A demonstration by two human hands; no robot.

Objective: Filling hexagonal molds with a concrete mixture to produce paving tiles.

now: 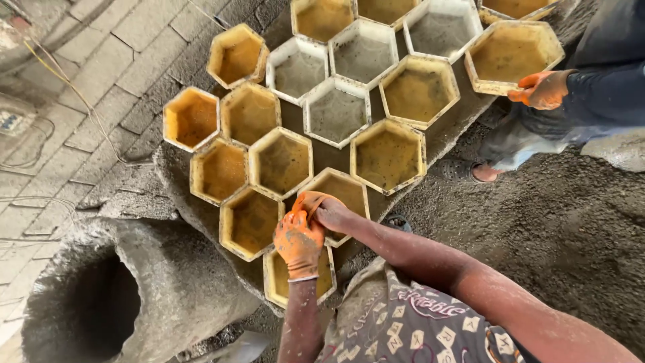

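My left hand wears an orange glove and pinches the cuff of a second orange glove that sits half over my right hand. The back of my right hand is bare, and its fingers are hidden inside the glove. Both hands hover over a yellow hexagonal mould filled with grey concrete, at the near edge of a packed cluster of such moulds. Another yellow mould lies just below my left wrist.
Yellow and white hexagonal moulds cover a concrete-caked slab. A co-worker's orange-gloved hand grips a yellow mould at the top right, with their sandalled foot below. A concrete-crusted drum opening is at the lower left. Cables cross the paving.
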